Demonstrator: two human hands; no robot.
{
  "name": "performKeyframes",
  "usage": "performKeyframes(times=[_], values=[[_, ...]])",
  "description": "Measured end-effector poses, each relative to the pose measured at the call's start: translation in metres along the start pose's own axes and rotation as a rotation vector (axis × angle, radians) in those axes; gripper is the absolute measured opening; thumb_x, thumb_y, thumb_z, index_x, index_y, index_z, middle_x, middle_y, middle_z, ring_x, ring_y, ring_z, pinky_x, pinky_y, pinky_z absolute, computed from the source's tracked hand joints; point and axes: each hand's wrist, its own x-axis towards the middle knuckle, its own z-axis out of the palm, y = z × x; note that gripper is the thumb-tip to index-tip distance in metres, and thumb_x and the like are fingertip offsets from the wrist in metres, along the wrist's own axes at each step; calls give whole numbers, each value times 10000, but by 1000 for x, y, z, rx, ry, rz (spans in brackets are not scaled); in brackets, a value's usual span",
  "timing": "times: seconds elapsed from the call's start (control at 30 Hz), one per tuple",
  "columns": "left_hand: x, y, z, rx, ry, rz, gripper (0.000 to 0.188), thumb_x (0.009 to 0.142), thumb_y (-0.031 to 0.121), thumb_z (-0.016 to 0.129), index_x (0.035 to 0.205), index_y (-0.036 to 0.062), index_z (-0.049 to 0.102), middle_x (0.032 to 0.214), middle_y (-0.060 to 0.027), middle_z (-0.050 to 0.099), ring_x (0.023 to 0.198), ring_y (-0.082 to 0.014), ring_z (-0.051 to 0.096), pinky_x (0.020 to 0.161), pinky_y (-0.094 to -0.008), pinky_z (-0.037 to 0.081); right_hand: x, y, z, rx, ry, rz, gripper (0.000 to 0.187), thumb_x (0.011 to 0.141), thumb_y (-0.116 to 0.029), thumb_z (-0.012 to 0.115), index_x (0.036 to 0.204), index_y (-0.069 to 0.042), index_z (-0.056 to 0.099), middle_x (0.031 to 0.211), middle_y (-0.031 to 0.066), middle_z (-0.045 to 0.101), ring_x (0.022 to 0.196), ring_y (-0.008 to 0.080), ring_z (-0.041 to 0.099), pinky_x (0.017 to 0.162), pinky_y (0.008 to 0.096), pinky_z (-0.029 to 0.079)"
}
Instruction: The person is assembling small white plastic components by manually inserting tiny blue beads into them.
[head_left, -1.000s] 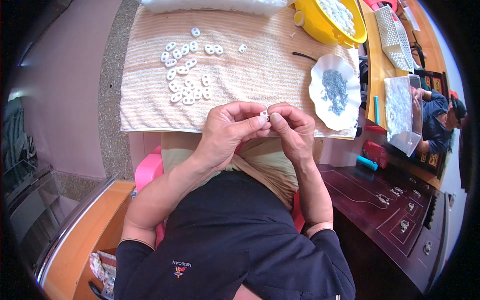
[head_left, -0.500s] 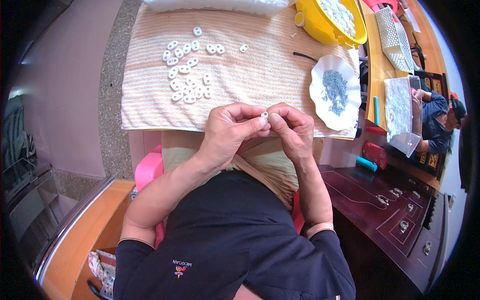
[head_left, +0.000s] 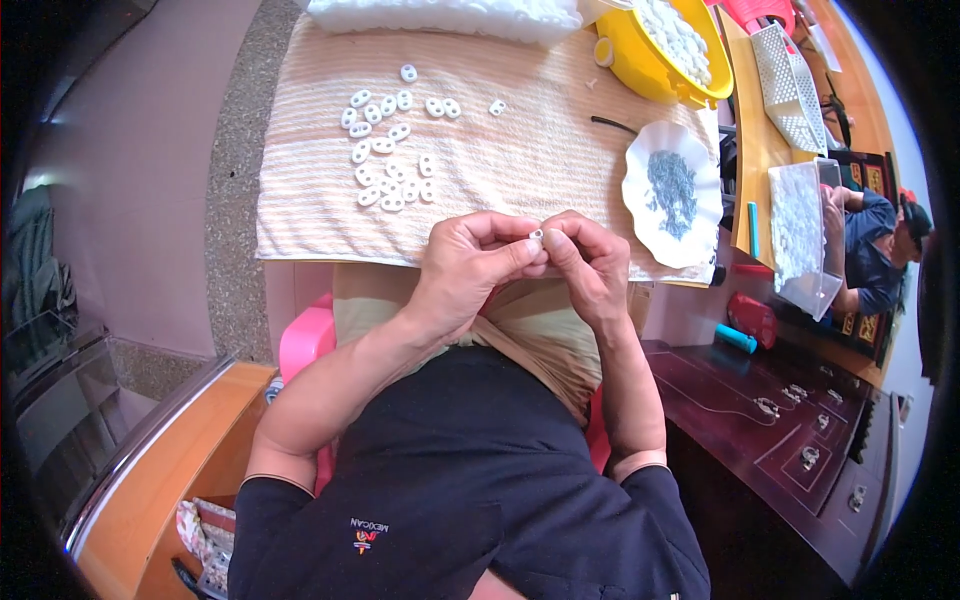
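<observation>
Close together at the near edge of a striped towel [head_left: 540,150], my left hand [head_left: 470,262] and my right hand [head_left: 592,262] pinch one small white plastic piece [head_left: 537,235] between thumbs and fingertips. A hole shows in the piece; the fingers cover most of it. Several oval white two-hole pieces [head_left: 399,132] lie scattered on the towel's left half, and a smaller white piece [head_left: 497,107] lies apart from them. Right of my hands stands a white scalloped dish [head_left: 640,200] with a heap of small dark grey slivers [head_left: 671,195], too small to name.
At the far right sits a yellow basin [head_left: 625,75] of white pieces. A clear bag of white items [head_left: 450,18] lines the far edge. A dark thin strip [head_left: 612,123] lies near the dish. Beyond, a person [head_left: 875,245] works beside a clear bin [head_left: 800,230].
The towel and everything on it appear shifted slightly right and down in the picture. Both hands keep their pinch on the small white piece, with barely any finger movement.
</observation>
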Motion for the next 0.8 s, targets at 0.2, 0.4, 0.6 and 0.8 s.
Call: performKeyframes(times=[0.2,0.4,0.6,0.8], values=[[-1,1,1,-17,-11,-2,159,855,-7,648,1011,-33,628,903,-125,673,790,-164,668,761,-288,573,0,-7,3,69,1,30,145,947,-91,568,884,29,620,788,36,640,724,84,607,643,217,512],[-1,0,0,18,-26,16,147,864,-2,640,1007,-29,626,900,-119,672,792,-162,667,748,-286,575,1,-1,-2,34,-39,10,175,955,-110,559,875,31,624,786,35,640,727,73,599,647,209,508],[-1,5,3,13,-2,-26,159,869,1,637,1020,-42,618,907,-115,668,794,-154,664,744,-276,575,1,-1,-2,126,-39,82,184,957,-134,564,888,20,636,799,20,644,731,61,587,656,197,496],[0,7,4,-45,8,-33,166,874,1,630,1027,-58,606,910,-116,662,794,-147,657,742,-274,572,3,0,-2,181,-23,89,190,953,-151,575,926,21,652,830,22,653,747,64,586,680,203,493]])
